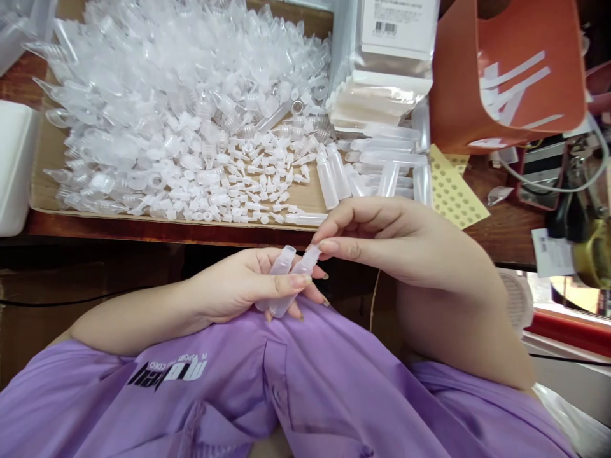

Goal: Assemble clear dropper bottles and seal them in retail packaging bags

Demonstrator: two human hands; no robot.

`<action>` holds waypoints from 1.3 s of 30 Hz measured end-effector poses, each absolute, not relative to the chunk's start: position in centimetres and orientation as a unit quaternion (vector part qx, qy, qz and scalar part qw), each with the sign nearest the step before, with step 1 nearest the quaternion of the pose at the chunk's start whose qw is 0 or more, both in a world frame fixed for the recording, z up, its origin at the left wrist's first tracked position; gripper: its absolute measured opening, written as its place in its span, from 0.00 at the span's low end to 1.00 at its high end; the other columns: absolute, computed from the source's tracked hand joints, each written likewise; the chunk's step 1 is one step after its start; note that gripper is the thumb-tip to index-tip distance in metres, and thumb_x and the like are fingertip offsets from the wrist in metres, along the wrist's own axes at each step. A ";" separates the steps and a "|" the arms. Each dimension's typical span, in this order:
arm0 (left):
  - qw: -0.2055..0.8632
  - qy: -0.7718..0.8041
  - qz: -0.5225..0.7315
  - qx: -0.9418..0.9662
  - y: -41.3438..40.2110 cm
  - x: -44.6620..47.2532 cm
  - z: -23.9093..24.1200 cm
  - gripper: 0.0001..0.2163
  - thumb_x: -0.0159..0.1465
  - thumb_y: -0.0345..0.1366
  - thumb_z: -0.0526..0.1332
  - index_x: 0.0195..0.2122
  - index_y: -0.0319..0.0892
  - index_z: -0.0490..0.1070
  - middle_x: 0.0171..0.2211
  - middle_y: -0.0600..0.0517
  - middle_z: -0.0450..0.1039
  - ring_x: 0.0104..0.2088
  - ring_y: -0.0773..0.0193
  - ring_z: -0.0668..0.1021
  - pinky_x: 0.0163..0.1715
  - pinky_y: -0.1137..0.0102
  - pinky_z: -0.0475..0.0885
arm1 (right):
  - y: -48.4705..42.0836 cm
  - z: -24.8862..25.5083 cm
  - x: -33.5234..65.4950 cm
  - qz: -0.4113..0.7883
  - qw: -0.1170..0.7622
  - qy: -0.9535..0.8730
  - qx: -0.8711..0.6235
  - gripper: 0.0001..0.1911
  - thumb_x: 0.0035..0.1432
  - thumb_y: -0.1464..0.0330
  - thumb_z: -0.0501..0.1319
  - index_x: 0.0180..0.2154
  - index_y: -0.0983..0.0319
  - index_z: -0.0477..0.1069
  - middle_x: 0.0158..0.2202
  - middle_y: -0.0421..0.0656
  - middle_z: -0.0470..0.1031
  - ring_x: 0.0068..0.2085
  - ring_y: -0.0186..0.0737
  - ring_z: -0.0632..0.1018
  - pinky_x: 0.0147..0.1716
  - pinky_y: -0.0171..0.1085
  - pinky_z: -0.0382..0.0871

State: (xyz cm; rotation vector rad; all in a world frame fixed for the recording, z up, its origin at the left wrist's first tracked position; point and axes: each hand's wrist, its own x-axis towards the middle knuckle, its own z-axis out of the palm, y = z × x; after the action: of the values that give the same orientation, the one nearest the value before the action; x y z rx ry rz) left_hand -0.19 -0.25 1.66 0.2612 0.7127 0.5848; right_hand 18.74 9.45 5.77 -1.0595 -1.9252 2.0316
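Bottles (pixel 302 265) in left hand (pixel 236 285)

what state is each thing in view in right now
Uncapped bottle: tilted, mouth open
Second bottle: tilted, small piece at its mouth, seating unclear
Left hand: holding both bottles
Right hand: thumb and finger pinching that piece
Carton: open, heaped with clear plastic parts
Orange bin: open-topped
Yellow dotted sheet: lying flat

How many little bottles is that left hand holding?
2 that I can see, side by side in the left hand: the left bottle, and the right bottle, whose top meets the right hand. The fingers might hide more.
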 end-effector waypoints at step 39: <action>0.888 0.334 0.311 0.056 -0.2 -0.6 1.4 0.10 0.61 0.37 0.68 0.42 0.38 0.78 0.38 0.45 0.82 0.30 0.63 0.82 0.23 0.75 0.73 | 13.7 3.9 14.0 0.088 -0.071 -0.911 -0.397 0.09 0.59 0.69 0.57 0.36 0.64 0.75 0.40 0.51 0.76 0.41 0.48 0.76 0.38 0.42 0.68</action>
State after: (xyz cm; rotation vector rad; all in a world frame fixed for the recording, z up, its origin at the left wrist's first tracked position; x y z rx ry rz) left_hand -0.59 -0.17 1.38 0.1168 0.6949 0.6464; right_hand 14.00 13.71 3.92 -1.3063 -2.9986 0.2898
